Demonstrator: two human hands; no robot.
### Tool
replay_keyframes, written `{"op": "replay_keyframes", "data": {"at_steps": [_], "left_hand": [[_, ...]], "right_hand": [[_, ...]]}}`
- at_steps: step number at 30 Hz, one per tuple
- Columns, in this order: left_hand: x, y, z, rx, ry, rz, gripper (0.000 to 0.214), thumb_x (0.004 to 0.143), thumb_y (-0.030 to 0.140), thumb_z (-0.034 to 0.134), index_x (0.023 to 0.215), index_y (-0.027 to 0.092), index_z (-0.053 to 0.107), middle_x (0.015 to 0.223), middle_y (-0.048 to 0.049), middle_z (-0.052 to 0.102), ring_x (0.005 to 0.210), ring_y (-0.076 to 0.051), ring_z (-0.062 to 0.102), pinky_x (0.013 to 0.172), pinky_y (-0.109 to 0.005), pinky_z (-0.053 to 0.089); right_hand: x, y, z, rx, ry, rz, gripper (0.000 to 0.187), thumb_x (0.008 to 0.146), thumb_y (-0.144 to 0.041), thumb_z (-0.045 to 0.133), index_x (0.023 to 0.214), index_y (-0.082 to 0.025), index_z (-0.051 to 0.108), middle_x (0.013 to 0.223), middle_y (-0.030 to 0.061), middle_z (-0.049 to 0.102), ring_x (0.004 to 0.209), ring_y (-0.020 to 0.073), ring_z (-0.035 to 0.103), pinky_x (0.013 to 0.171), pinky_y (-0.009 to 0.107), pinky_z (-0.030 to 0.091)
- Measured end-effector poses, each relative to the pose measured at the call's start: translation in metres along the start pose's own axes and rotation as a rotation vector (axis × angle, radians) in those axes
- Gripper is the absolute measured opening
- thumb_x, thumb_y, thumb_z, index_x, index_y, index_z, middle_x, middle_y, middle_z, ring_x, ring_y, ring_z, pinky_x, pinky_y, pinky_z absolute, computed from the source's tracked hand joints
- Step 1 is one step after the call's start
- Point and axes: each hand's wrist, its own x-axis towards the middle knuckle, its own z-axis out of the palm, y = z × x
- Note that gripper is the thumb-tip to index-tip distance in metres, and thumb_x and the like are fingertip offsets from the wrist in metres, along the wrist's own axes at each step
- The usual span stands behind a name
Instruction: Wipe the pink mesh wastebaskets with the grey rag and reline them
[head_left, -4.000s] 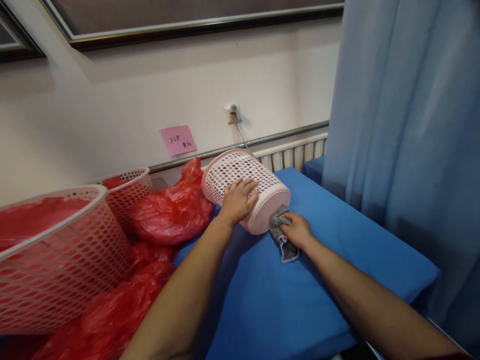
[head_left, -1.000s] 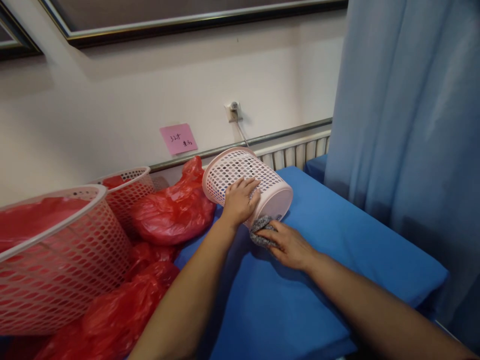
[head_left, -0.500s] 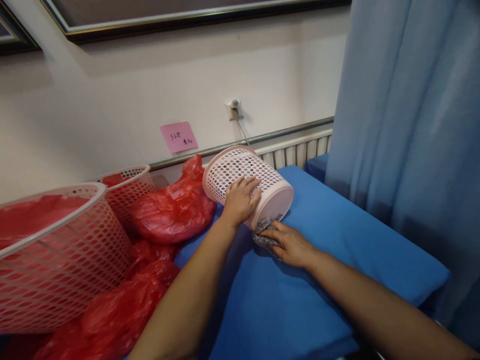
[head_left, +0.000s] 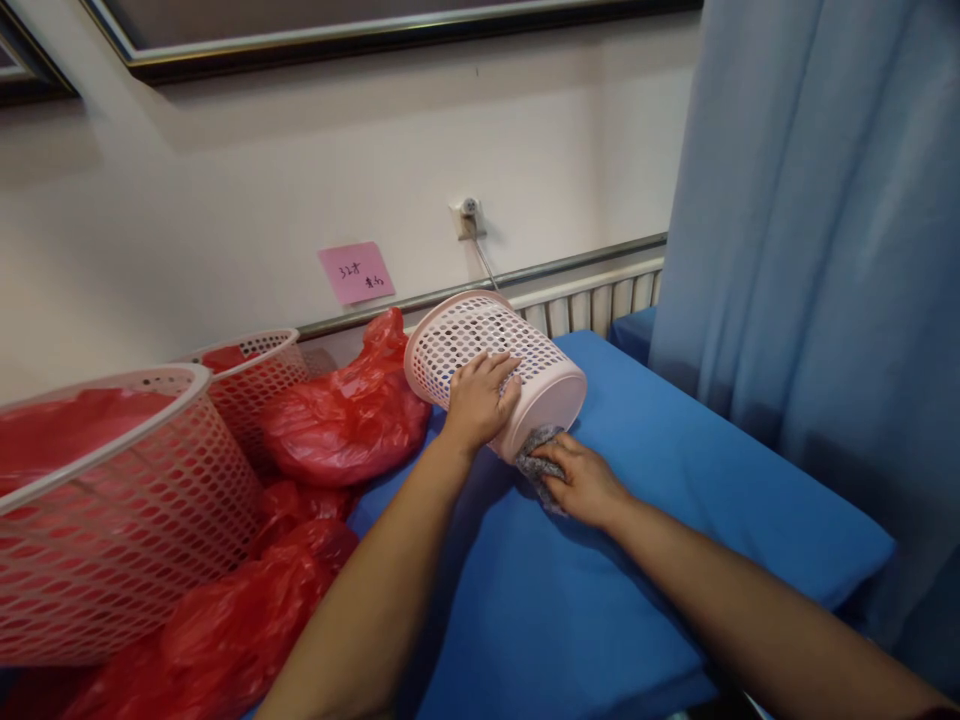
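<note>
A small pink perforated basket [head_left: 525,350] lies on its side on the blue padded surface [head_left: 637,540], its mouth turned to the far left. My left hand [head_left: 478,400] is wrapped over its near side and holds it in place. My right hand [head_left: 581,482] presses a grey cloth [head_left: 534,450] against the basket's solid bottom edge, fingers closed on the cloth. Most of the cloth is hidden under that hand.
Two larger pink baskets [head_left: 97,520] [head_left: 259,375] lined with red plastic stand at the left. Crumpled red bags [head_left: 341,415] lie between them and the small basket. A blue curtain [head_left: 817,250] hangs at the right. A pink note [head_left: 355,271] and a wall socket [head_left: 468,217] are behind.
My right hand and the cloth have slid from under the basket's lower edge up and right onto its bottom rim. The left hand and the basket have stayed in place.
</note>
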Motion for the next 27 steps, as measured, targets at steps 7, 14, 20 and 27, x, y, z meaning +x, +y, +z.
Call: {"op": "replay_keyframes", "data": {"at_steps": [7, 14, 20, 27], "left_hand": [[-0.001, 0.002, -0.004, 0.031, -0.051, 0.037, 0.051, 0.100, 0.052, 0.046, 0.145, 0.029, 0.055, 0.156, -0.0029, 0.051, 0.149, -0.033, 0.035, 0.121, -0.055, 0.026], [0.001, 0.009, -0.003, 0.056, -0.061, 0.123, 0.065, 0.095, 0.059, 0.054, 0.148, 0.023, 0.050, 0.156, -0.0080, 0.051, 0.147, -0.032, 0.040, 0.121, -0.051, 0.027], [0.003, 0.006, 0.003, 0.043, -0.012, 0.124, 0.063, 0.094, 0.060, 0.053, 0.146, 0.024, 0.052, 0.151, -0.0077, 0.056, 0.140, -0.031, 0.047, 0.117, -0.049, 0.031], [0.004, 0.007, 0.002, 0.040, -0.010, 0.114, 0.062, 0.094, 0.061, 0.053, 0.144, 0.024, 0.054, 0.150, -0.0075, 0.058, 0.139, -0.031, 0.048, 0.116, -0.049, 0.032]], "right_hand": [[0.010, 0.020, -0.014, -0.061, 0.401, 0.188, 0.039, 0.088, -0.023, 0.058, 0.126, -0.024, 0.065, 0.121, 0.0090, 0.062, 0.110, 0.0259, 0.065, 0.099, 0.045, 0.055], [0.008, 0.016, -0.022, -0.043, 0.377, -0.004, 0.037, 0.088, -0.021, 0.058, 0.123, -0.026, 0.067, 0.122, 0.0078, 0.062, 0.113, 0.0249, 0.064, 0.099, 0.041, 0.055], [0.007, 0.010, -0.018, -0.201, 0.162, 0.115, 0.036, 0.086, -0.017, 0.058, 0.119, -0.024, 0.070, 0.114, 0.0088, 0.065, 0.097, 0.0244, 0.068, 0.088, 0.039, 0.058], [0.005, 0.006, -0.017, -0.129, 0.256, 0.022, 0.035, 0.087, -0.019, 0.058, 0.120, -0.024, 0.068, 0.116, 0.0087, 0.066, 0.103, 0.0241, 0.067, 0.093, 0.038, 0.057]]}}
